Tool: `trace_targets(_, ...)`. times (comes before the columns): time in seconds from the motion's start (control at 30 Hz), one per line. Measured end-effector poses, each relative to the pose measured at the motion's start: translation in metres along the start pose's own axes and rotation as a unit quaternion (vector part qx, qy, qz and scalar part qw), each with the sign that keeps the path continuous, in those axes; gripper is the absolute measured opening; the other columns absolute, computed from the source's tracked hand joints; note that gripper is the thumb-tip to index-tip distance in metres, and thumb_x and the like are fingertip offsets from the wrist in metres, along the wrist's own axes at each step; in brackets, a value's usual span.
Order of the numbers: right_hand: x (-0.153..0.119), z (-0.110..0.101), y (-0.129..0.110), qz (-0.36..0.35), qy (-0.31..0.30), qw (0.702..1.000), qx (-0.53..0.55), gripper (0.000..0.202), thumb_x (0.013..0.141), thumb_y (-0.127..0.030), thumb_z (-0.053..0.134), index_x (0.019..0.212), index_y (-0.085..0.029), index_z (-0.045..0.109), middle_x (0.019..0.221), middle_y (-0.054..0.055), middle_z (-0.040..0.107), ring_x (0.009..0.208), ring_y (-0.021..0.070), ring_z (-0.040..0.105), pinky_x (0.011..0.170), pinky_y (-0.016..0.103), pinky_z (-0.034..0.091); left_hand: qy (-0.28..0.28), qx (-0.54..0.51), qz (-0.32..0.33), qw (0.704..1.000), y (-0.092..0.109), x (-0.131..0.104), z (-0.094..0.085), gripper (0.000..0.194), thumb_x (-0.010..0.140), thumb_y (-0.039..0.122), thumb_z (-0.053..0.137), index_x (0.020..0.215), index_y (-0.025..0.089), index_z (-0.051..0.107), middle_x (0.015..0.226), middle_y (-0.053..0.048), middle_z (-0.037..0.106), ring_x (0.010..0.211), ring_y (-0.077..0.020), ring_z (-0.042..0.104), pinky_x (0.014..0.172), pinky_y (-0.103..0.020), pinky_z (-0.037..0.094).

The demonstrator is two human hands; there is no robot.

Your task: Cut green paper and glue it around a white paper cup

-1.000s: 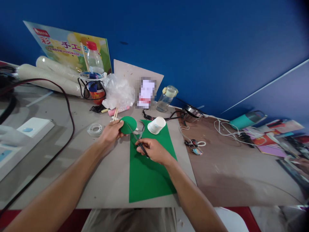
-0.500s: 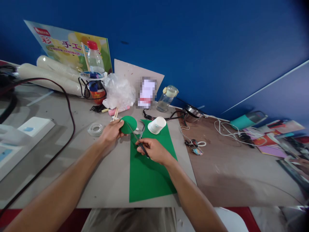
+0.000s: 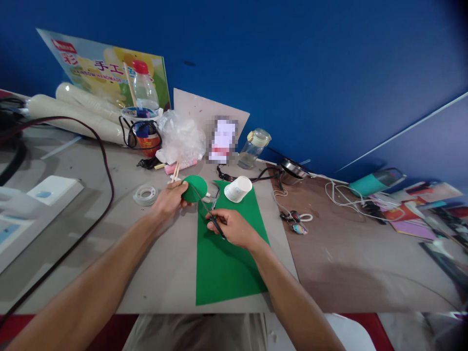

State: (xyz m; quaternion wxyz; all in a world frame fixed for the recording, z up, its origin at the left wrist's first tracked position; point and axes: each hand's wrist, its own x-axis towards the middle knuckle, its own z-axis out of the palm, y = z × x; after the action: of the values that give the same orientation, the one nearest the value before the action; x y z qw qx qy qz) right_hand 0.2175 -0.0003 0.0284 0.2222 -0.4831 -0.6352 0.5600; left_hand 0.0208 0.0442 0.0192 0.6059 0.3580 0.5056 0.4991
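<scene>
A round green paper disc (image 3: 198, 185) is pinched at its left edge by my left hand (image 3: 170, 199), raised off the table. My right hand (image 3: 234, 226) is closed around the handles of dark-handled scissors (image 3: 217, 225). Their blades reach up and left to the disc, and one lies across its face. Below my right hand spreads a large sheet of green paper (image 3: 230, 273) with a cut-out upper edge. On the sheet's top right a white paper cup (image 3: 238, 189) stands tilted in view. Another grey tool-like item (image 3: 216, 194) beside the cup is partly hidden.
Left of my left hand lies a roll of clear tape (image 3: 145, 195). Behind are wooden sticks (image 3: 176, 170), a crumpled plastic bag (image 3: 181, 139), a propped phone (image 3: 222, 140) and a glass bottle (image 3: 254, 148). Keys (image 3: 298, 224) and cables lie right; a white device (image 3: 40, 209) left.
Almost nothing differs. Both hands, the scissors and the green disc keep nearly the same position; the whole view has shifted very slightly.
</scene>
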Motion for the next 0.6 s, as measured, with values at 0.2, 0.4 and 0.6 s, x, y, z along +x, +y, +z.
trace_targets(0.2, 0.0, 0.0002, -0.0014, 0.005, -0.003, 1.0, 0.012, 0.037, 0.07, -0.041, 0.065, 0.094, -0.013, 0.066, 0.06, -0.004, 0.044, 0.054, 0.0094, 0.038, 0.052, 0.023, 0.029, -0.003, 0.015, 0.005, 1.0, 0.0015, -0.0014, 0.0018, 0.018, 0.085, 0.028, 0.053, 0.072, 0.016, 0.058, 0.055, 0.001, 0.055, 0.037, -0.0083, 0.045, 0.046, -0.023, 0.044)
trace_targets(0.4, -0.001, 0.0004, -0.0026, 0.011, -0.001, 1.0, 0.011, 0.036, 0.07, -0.041, 0.066, 0.094, -0.014, 0.066, 0.059, -0.004, 0.046, 0.054, 0.0093, 0.039, 0.052, 0.023, 0.029, 0.0, 0.004, -0.001, 1.0, 0.0061, -0.0049, 0.0047, 0.018, 0.085, 0.025, 0.053, 0.07, 0.017, 0.059, 0.052, 0.001, 0.052, 0.036, -0.0082, 0.04, 0.049, -0.026, 0.049)
trace_targets(0.6, -0.0019, 0.0029, -0.0081, 0.028, -0.007, 0.998, 0.052, 0.037, 0.067, -0.041, 0.069, 0.091, -0.013, 0.064, 0.062, -0.003, 0.051, 0.055, 0.0091, 0.043, 0.055, 0.023, 0.034, -0.006, -0.005, -0.01, 1.0, 0.0079, -0.006, 0.0072, 0.017, 0.085, 0.023, 0.052, 0.07, 0.017, 0.058, 0.051, 0.003, 0.051, 0.035, -0.007, 0.036, 0.052, -0.028, 0.052)
